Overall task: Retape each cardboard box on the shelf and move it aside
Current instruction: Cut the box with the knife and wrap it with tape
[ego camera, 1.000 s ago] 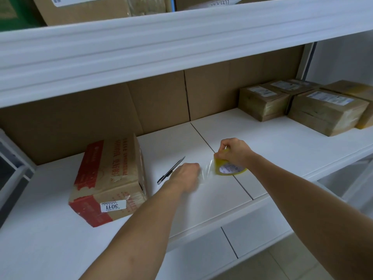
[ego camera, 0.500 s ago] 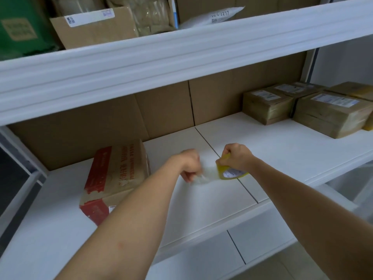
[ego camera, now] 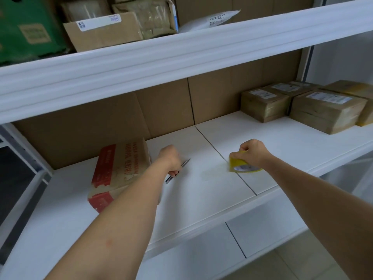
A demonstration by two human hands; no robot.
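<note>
the cardboard box (ego camera: 121, 170) with the red printed bands lies on the white shelf (ego camera: 282, 142) just left of my left hand (ego camera: 169, 158), its near end toward me and its far end close to the brown backing. its near corner looks scuffed and the old tape seems torn there, so i judge it a worn, fairly light carton with soft, tired edges; i would take it by the two long sides, low down, rather than by the ragged end, and slide it instead of lifting by a flap.

my left hand is curled over the knife (ego camera: 177, 171), a slim metal cutter that lies on the shelf beside the box; its tip points away to the right and its butt shows below my fingers. i think the fingers are closing round it, though my knuckles hide the pinch itself.

my right hand (ego camera: 254, 152) grips the yellow tape roll (ego camera: 241, 165) from above, the roll standing near the seam between the shelf boards. a faint clear strip seems to lie from the roll toward the left, but it is too blurred to be sure. tape is sticky and folds on itself, so the free end wants holding taut.

four taped boxes (ego camera: 327, 112) sit at the far right of the shelf
</note>
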